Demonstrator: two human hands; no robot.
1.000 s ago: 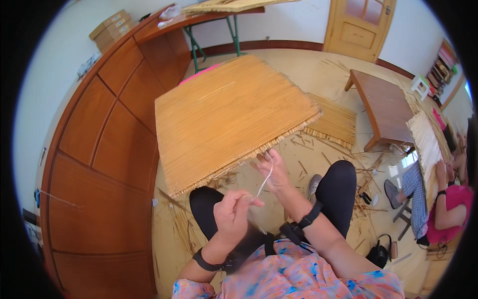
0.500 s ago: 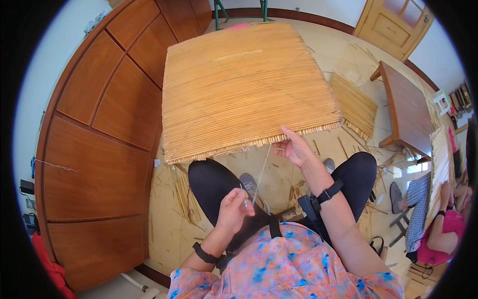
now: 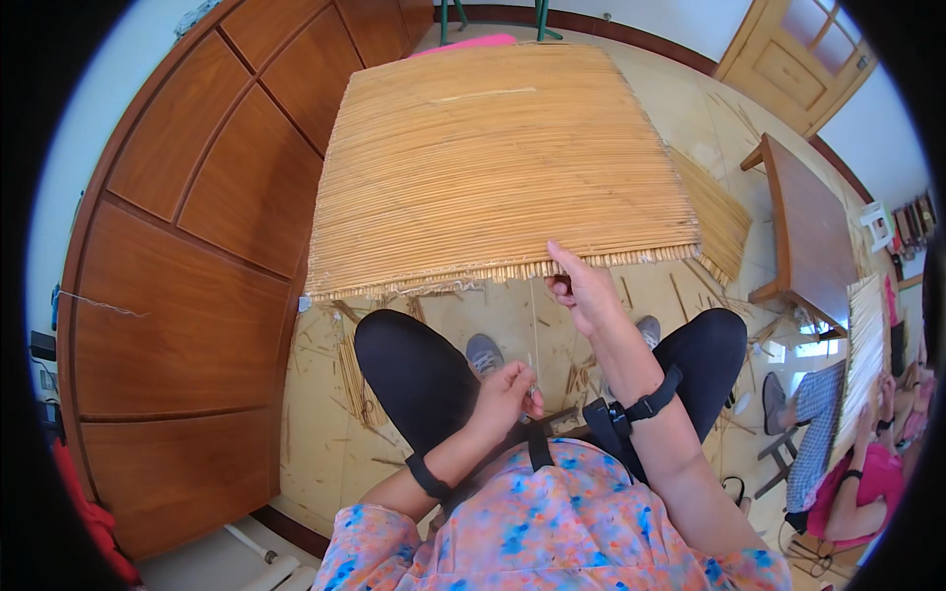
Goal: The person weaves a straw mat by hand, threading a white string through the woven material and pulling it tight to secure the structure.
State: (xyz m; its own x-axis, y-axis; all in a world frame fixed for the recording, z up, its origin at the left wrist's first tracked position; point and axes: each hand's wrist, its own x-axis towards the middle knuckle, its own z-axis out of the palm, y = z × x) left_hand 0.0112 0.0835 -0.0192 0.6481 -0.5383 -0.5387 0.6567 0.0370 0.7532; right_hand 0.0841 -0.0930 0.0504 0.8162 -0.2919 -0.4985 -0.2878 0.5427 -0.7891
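A large mat of tightly packed straw stalks (image 3: 503, 167) spreads out in front of me, its near edge a row of cut stalk ends. My right hand (image 3: 583, 291) grips that near edge right of its middle, thumb on top and fingers curled beneath. From the edge a thin pale thread (image 3: 535, 320) runs down toward my lap. My left hand (image 3: 507, 396) is closed in a pinch at the thread's lower end, above my knees. Something thin and needle-like pokes up from its fingers, too small to make out surely.
Brown wooden panels (image 3: 177, 286) rise at the left. A smaller straw mat (image 3: 719, 217) and a low wooden table (image 3: 813, 231) stand to the right, loose stalks (image 3: 355, 379) litter the floor. At far right another person in pink (image 3: 857, 483) handles a pale straw piece (image 3: 860, 345).
My left hand has moved right and slightly up, and the thread now hangs nearly upright. The mat's near edge has risen a little in view; my right hand still holds it.
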